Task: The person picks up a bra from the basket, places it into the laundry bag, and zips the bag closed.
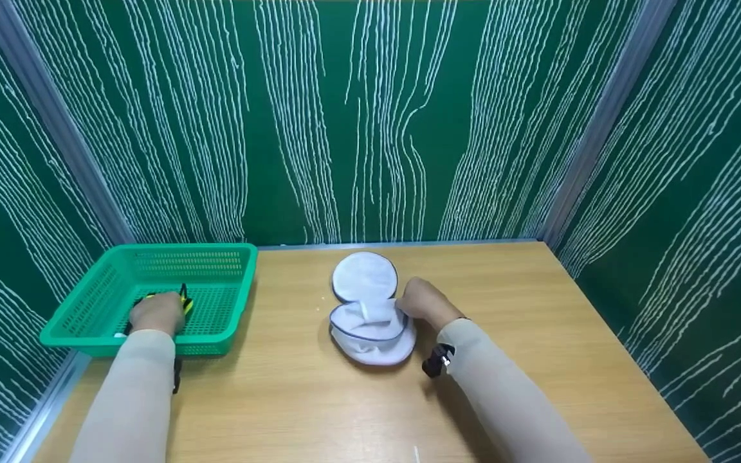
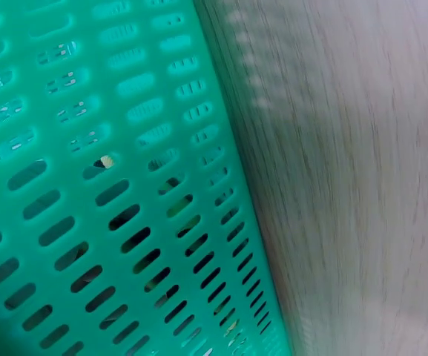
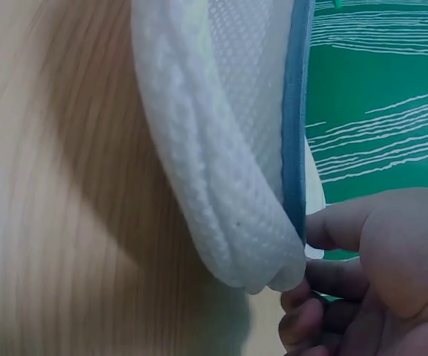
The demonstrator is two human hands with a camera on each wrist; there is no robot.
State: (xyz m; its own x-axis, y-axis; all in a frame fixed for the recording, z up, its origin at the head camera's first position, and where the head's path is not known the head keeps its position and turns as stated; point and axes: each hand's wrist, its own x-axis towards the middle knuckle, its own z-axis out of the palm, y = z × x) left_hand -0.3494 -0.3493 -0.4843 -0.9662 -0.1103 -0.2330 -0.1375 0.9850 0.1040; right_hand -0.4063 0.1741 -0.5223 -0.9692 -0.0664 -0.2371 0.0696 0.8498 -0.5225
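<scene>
A white mesh laundry bag (image 1: 377, 350) with blue-grey trim lies on the table, its round lid (image 1: 364, 276) folded back toward the wall. My right hand (image 1: 427, 302) pinches the right side of the bag's rim. In the right wrist view, the thumb and fingers of the right hand (image 3: 392, 259) meet at the end of the trim (image 3: 295, 119). Over on the left, my left hand (image 1: 157, 313) reaches down into a green plastic basket (image 1: 242, 302), right at a black-and-yellow item (image 1: 188, 305). Its fingertips are hidden, and I cannot tell whether they grip the item.
The basket's slotted wall (image 2: 124, 215) fills much of the left wrist view, with dark shapes behind the slots. Green panels with white wavy lines (image 1: 383, 128) enclose the wooden table (image 1: 293, 399) at the back and sides. A small white object (image 1: 119, 335) shows by the left hand.
</scene>
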